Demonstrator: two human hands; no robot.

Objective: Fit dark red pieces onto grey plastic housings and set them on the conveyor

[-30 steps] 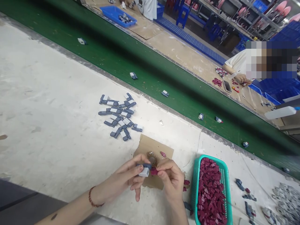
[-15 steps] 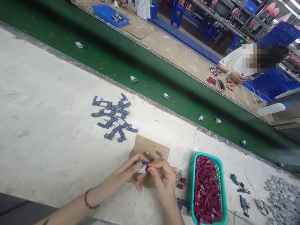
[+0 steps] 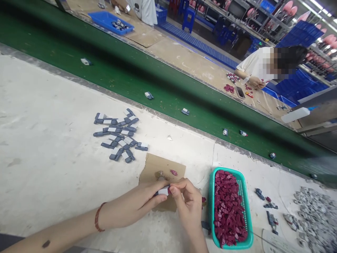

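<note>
With fingers of the left hand (image 3: 131, 205) clasping a blue-and-white part (image 3: 162, 191), and those of the right hand (image 3: 189, 200) pinching a maroon piece (image 3: 169, 190) at its end, above cardboard (image 3: 155, 161) on a white counter (image 3: 39, 140).
Left to right: in a blue tray (image 3: 101, 19) beyond a green belt (image 3: 113, 70), dark-and-pale pieces (image 3: 119, 25); in a teal basket (image 3: 211, 211), a maroon heap (image 3: 229, 211); on a pale flat item (image 3: 276, 239), print too small to read; beside it, a grey pile (image 3: 318, 218).
</note>
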